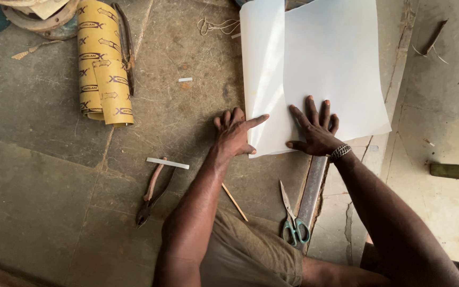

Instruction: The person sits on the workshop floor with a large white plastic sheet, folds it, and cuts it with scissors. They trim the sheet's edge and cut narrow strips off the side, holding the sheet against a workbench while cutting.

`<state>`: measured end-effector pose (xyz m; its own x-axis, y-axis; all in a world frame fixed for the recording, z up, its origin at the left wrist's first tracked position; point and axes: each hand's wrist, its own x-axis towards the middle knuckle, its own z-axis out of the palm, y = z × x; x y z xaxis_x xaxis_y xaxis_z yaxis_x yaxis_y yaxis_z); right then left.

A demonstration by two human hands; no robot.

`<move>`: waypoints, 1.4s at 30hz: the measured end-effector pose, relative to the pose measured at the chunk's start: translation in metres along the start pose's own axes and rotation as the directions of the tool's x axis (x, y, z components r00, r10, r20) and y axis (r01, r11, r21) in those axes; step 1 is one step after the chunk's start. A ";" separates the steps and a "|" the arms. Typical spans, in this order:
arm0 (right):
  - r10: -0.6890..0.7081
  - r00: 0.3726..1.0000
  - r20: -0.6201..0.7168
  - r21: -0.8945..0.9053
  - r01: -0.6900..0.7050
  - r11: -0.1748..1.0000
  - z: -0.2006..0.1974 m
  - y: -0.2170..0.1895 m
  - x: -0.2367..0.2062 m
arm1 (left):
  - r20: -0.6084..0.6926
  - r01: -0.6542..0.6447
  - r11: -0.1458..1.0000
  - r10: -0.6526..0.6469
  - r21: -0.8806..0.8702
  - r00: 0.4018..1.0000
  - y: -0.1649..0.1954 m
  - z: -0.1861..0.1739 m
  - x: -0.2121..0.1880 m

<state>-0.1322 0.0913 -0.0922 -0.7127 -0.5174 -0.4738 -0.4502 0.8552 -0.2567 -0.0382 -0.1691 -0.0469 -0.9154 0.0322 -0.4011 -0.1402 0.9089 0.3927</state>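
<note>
On the concrete floor (pixel 38 175), a large white sheet (pixel 330 64) lies spread, and I take it as my landmark. I see its left part curving up in a soft fold, with a shadowed crease running down the sheet's length.

I note my right hand (pixel 314 130) pressed flat on the sheet's near edge, palm down, fingers spread apart, holding nothing. A beaded metal bracelet (pixel 340 152) sits at that wrist.

My left hand (pixel 233 133) rests at the sheet's near left corner. Its forefinger points out straight and lies across the sheet's edge; the other fingers are curled in loosely, and the thumb touches the corner's lower rim. I find nothing clamped in it.

Just below the sheet, a long flat metal strip (pixel 312 191) runs from under my right wrist toward my body. Beside that strip lie scissors (pixel 292 218) with green handles, blades shut, tips pointing toward the sheet. A thin wooden stick (pixel 235 202) lies left of the scissors, partly under my left forearm.

Farther left of the sheet, dark pliers (pixel 152 194) lie with a small white strip (pixel 167 163) across their handles. Well left of the sheet's far end lies a yellow printed roll (pixel 102 64), partly unrolled, with a dark curved tool (pixel 126 45) along its right side.
</note>
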 end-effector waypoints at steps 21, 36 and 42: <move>-0.026 0.999 -0.039 0.069 0.028 0.997 0.004 0.003 0.002 | 0.020 -0.076 0.982 0.074 0.176 0.997 0.005 0.005 -0.004; -0.025 1.000 -0.010 0.058 0.025 0.998 0.004 0.005 0.002 | 0.043 -0.084 0.977 0.077 0.198 0.996 0.000 0.012 0.006; -0.008 1.000 -0.011 0.054 0.009 0.999 0.001 0.001 0.001 | 0.027 -0.087 0.977 0.083 0.195 0.996 0.004 0.008 0.001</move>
<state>-0.1325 0.0917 -0.0936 -0.7147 -0.5247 -0.4625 -0.4269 0.8510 -0.3059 -0.0363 -0.1623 -0.0520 -0.9136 0.1189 -0.3889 0.0164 0.9663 0.2570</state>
